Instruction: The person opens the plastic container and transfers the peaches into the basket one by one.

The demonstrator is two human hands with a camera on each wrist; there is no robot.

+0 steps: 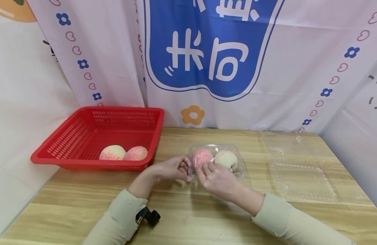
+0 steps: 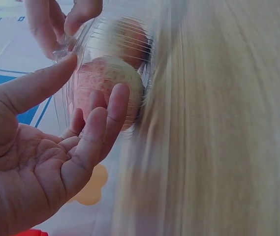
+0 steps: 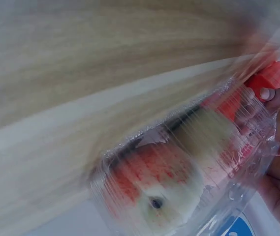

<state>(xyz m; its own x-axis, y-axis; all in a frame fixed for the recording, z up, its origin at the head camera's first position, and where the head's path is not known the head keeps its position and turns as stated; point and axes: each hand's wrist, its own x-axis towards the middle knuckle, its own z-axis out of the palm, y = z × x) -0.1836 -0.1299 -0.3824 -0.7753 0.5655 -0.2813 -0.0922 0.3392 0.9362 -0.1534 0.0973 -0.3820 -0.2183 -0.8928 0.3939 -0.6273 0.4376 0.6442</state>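
Observation:
A clear plastic clamshell box [image 1: 217,147] sits on the table in front of me, its lid down over two peach-like fruits. One is pink and speckled [image 1: 202,157], the other mostly cream [image 1: 226,160]; a dark stem dip shows in the right wrist view. My right hand [image 1: 220,180] pinches the box's near rim between thumb and fingers. At the box's left near corner is my left hand [image 1: 173,169], its thumb tip at the rim. The left wrist view shows that hand's fingers [image 2: 115,105] loosely bent beside the ribbed side wall.
On the left stands a red slotted plastic basket [image 1: 99,165] with two more pink-and-cream fruits [image 1: 112,152] at its near side. An unfolded clear clamshell box [image 1: 304,182] lies at the table's right. Behind the table hangs a printed cloth [image 1: 114,68].

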